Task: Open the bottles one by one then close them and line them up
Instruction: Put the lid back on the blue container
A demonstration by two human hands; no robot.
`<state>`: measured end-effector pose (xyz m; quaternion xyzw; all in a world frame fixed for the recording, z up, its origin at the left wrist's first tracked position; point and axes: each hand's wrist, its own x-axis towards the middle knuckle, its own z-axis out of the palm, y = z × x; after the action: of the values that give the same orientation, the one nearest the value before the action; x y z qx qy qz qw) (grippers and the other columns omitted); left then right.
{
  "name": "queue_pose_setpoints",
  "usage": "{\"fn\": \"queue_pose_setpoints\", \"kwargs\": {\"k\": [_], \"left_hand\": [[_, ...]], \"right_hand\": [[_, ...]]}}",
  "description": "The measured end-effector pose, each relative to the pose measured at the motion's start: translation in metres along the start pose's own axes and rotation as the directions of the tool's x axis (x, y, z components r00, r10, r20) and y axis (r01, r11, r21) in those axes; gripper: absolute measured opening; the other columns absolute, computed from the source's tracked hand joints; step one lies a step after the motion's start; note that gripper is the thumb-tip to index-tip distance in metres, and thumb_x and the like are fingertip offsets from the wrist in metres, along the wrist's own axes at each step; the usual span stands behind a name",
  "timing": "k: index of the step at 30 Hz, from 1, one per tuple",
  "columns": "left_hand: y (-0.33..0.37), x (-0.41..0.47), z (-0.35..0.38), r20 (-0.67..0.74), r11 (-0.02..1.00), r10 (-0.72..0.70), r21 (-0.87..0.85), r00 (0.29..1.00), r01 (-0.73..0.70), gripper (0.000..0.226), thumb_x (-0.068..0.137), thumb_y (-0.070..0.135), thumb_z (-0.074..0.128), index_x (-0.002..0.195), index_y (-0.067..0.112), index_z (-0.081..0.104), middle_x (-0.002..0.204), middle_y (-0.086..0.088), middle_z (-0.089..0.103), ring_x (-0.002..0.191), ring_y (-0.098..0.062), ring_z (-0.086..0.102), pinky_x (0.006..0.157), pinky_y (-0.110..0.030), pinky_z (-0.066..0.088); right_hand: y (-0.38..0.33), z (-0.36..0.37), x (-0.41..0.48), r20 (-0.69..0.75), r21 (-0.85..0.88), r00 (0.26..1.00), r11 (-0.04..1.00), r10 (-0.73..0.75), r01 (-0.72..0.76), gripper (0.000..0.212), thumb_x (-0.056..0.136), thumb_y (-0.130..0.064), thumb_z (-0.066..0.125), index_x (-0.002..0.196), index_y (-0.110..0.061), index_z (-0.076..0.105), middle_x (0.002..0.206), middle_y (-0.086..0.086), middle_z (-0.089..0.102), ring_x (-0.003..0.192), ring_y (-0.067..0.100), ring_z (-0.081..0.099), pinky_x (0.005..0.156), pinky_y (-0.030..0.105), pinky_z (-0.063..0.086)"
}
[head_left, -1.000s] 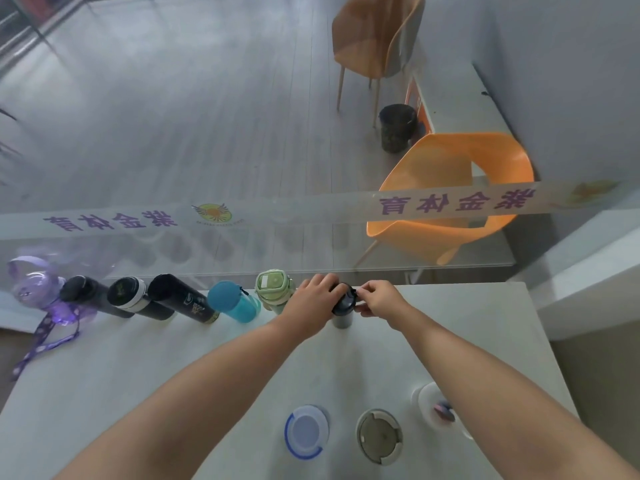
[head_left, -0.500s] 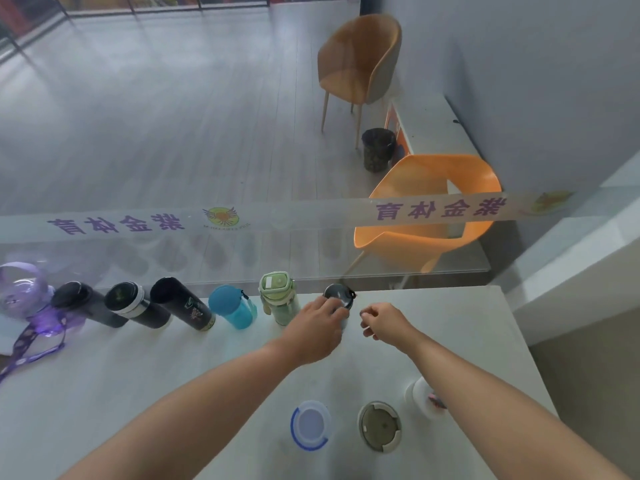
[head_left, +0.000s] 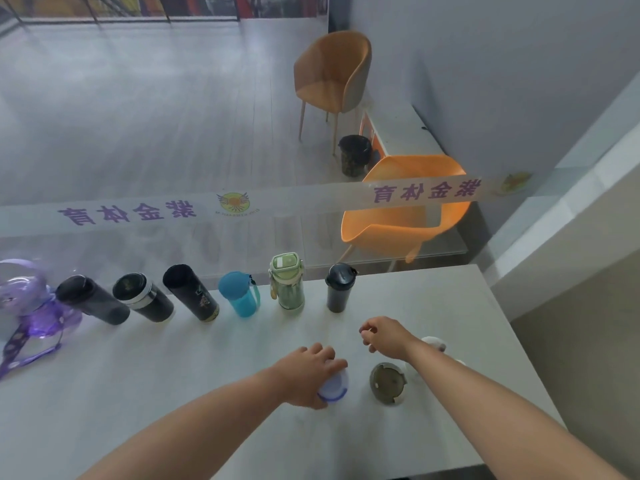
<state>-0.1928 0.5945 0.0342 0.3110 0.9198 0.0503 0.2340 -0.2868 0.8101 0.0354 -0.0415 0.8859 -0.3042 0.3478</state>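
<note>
Several bottles stand in a row along the far edge of the white table [head_left: 156, 393]: a purple bottle [head_left: 20, 289], three dark flasks, a blue bottle [head_left: 240, 294], a green bottle [head_left: 287, 282] and a dark flip-top tumbler [head_left: 340, 287] at the right end. My left hand [head_left: 308, 374] rests over a white bottle with a blue-rimmed lid [head_left: 335, 388] near the front, fingers wrapped on it. My right hand [head_left: 382, 336] hovers loosely curled above the table, holding nothing. A grey-lidded bottle [head_left: 388, 382] stands right of the white one.
A white bottle [head_left: 434, 342] is partly hidden behind my right forearm. A glass partition with a printed strip [head_left: 426, 192] runs behind the row. Beyond it are an orange chair [head_left: 408, 216], a tan chair [head_left: 332, 71] and a dark bin [head_left: 355, 154].
Both hands have let go of the dark flip-top tumbler and pulled back toward me. My left hand has dropped onto the white blue-rimmed bottle; my right hand is free in the air.
</note>
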Motion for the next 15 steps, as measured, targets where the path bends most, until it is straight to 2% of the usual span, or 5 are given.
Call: {"fn": "queue_pose_setpoints", "kwargs": {"k": [3,8,12,15], "left_hand": [[0.0,0.01,-0.002,-0.078,0.995,-0.091,-0.054,0.993,0.087,0.084,0.077,0.047,0.074,0.141,0.031,0.023,0.134,-0.004,0.043,0.115,-0.028,0.044,0.093,-0.041,0.046],[0.004,0.053,-0.017,-0.148,0.982,-0.177,-0.098,0.973,0.163,0.082,0.081,0.044,0.072,0.145,0.024,0.024,0.14,-0.006,0.039,0.119,-0.032,0.043,0.096,-0.042,0.044],[0.017,0.1,-0.034,-0.216,0.981,-0.193,-0.071,0.957,0.182,0.072,0.081,0.042,0.071,0.138,0.019,0.034,0.132,-0.009,0.042,0.113,-0.032,0.046,0.092,-0.041,0.044],[0.027,0.134,-0.044,-0.234,0.975,-0.218,-0.088,0.947,0.203,0.076,0.081,0.037,0.072,0.141,0.017,0.029,0.134,-0.009,0.04,0.111,-0.033,0.046,0.09,-0.041,0.046]], "right_hand": [[0.003,-0.009,0.001,-0.001,-0.03,1.0,1.0,-0.001,0.001,0.027,0.099,-0.023,0.05,0.116,-0.012,0.068,0.104,0.008,0.073,0.084,0.018,0.071,0.082,0.033,0.056],[0.016,-0.041,0.012,0.01,-0.069,1.0,0.998,0.008,-0.008,0.026,0.098,-0.022,0.05,0.113,-0.012,0.069,0.104,0.008,0.073,0.089,0.021,0.072,0.085,0.035,0.058],[0.037,-0.071,0.023,-0.01,-0.005,1.0,1.0,0.017,-0.017,0.024,0.097,-0.021,0.05,0.111,-0.012,0.069,0.101,0.007,0.073,0.087,0.021,0.072,0.079,0.032,0.057],[0.053,-0.088,0.033,0.062,0.041,0.998,0.999,0.016,-0.019,0.025,0.097,-0.024,0.048,0.108,-0.013,0.069,0.1,0.004,0.073,0.088,0.02,0.073,0.081,0.038,0.059]]}}
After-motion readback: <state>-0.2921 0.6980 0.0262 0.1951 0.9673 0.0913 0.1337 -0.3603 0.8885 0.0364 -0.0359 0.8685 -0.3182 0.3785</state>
